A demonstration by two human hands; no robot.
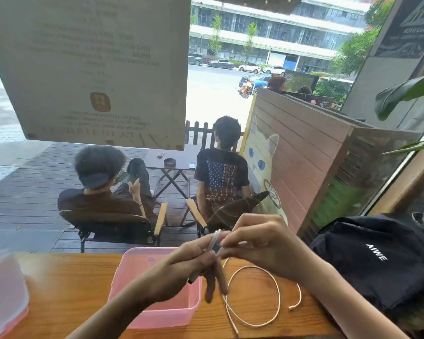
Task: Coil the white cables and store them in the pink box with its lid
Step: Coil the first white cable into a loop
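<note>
Pinching white cable [255, 297] between hands [220, 250], beside pink box [157, 314]

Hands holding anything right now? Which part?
Both hands pinch a white cable at its gathered upper end: left hand, right hand. Its loop lies on the table.

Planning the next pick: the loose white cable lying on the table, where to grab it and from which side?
Take the white cable on the far right arc of its loop, coming straight down from above with the right hand. It lies flat on the wooden table there, clear of the pink box, likely easier than the thin connector ends.
</note>
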